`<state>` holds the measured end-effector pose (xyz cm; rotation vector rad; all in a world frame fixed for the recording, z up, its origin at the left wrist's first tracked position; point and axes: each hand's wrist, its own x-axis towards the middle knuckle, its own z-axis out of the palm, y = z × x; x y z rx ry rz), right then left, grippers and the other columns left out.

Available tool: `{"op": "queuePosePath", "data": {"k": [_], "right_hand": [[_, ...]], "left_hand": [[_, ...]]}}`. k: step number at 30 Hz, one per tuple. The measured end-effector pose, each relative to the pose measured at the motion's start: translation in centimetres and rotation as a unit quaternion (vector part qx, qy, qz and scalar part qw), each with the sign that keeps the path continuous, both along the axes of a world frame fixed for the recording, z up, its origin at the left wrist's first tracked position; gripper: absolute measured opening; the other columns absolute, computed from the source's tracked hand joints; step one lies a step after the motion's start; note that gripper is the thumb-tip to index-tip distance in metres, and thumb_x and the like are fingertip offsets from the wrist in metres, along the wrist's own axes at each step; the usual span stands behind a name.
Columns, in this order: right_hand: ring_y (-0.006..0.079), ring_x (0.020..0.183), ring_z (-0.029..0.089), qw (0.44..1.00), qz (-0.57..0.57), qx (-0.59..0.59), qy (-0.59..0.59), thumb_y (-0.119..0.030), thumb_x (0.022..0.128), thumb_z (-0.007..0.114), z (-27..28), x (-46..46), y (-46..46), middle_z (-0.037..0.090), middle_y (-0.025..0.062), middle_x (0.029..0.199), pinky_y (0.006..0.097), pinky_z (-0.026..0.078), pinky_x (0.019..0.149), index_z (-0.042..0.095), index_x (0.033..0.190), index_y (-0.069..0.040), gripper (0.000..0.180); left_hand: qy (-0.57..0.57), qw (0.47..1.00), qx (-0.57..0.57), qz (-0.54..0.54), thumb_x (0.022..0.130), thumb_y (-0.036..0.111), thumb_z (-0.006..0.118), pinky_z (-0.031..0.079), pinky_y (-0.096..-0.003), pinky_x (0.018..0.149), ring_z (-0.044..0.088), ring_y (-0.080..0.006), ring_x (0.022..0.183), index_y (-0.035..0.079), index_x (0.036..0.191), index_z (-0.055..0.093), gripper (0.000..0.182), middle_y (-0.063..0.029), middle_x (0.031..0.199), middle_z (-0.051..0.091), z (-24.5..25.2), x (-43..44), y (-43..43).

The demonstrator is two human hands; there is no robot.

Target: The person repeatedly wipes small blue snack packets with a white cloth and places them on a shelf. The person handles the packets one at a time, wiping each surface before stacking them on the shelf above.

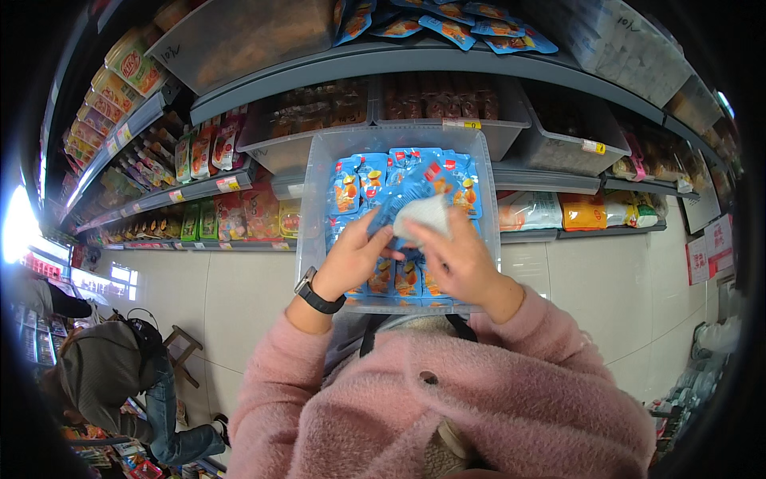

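Note:
Before me is a translucent plastic bin [308,197] with rows of blue snack pouches [346,188] standing in it. My left hand [353,254] grips one blue pouch [413,188], lifted over the rest and slanting up to the right. In my right hand [461,257] is a folded white cloth or tissue [425,215], lying against that pouch. The fingers of both hands are slightly blurred. The cloth and the hands hide the middle of the bin.
Grey shelving [383,60] curves ahead, bearing plastic bins [311,143] of packaged food and loose blue pouches [449,30]. Bagged snacks [203,149] fill the left shelves. At lower left a person [108,371] bends over goods beside a wooden stool [182,353].

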<state>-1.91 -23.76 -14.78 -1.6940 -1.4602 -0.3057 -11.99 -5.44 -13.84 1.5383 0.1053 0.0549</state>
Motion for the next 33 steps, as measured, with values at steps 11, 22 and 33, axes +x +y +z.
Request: {"op": "queuePosePath", "data": {"k": [11, 22, 33], "right_hand": [[0.0392, 0.099, 0.058, 0.994, 0.086, -0.058, -0.021, 0.012, 0.076, 0.058, -0.1, -0.3, 0.4, 0.054, 0.0234, 0.110, 0.0408, 0.050, 0.084, 0.062, 0.126, -0.005, 0.053], [0.0332, 0.102, 0.059, 0.963, -0.129, 0.166, 0.169, 0.011, 0.084, 0.050, 0.2, 1.5, 0.1, 0.054, 0.0201, 0.113, 0.0351, 0.047, 0.088, 0.064, 0.122, -0.002, 0.042], [0.0315, 0.101, 0.060, 0.964, -0.078, 0.169, 0.190, 0.010, 0.086, 0.052, 0.3, 1.0, -0.2, 0.055, 0.0194, 0.112, 0.0331, 0.048, 0.086, 0.065, 0.122, -0.003, 0.041]], "left_hand": [[-0.061, 0.987, 0.138, -0.048, 0.104, 0.009, 0.043, 0.057, -0.0285, 0.079, 0.067, -0.0236, 0.108, 0.002, 0.144, 0.038, 0.041, -0.0105, 0.125, 0.062, -0.7, 0.0, 0.7], [0.043, 0.993, 0.080, -0.077, 0.104, 0.009, 0.043, 0.058, -0.0255, 0.070, 0.072, -0.0217, 0.097, -0.002, 0.141, 0.041, 0.039, -0.0154, 0.120, 0.065, 0.4, -0.3, -0.3], [-0.181, 0.960, 0.105, 0.188, 0.101, 0.016, 0.050, 0.059, -0.0301, 0.075, 0.069, -0.0250, 0.104, -0.005, 0.130, 0.052, 0.035, -0.0163, 0.118, 0.066, 7.8, 1.6, 4.2]]}}
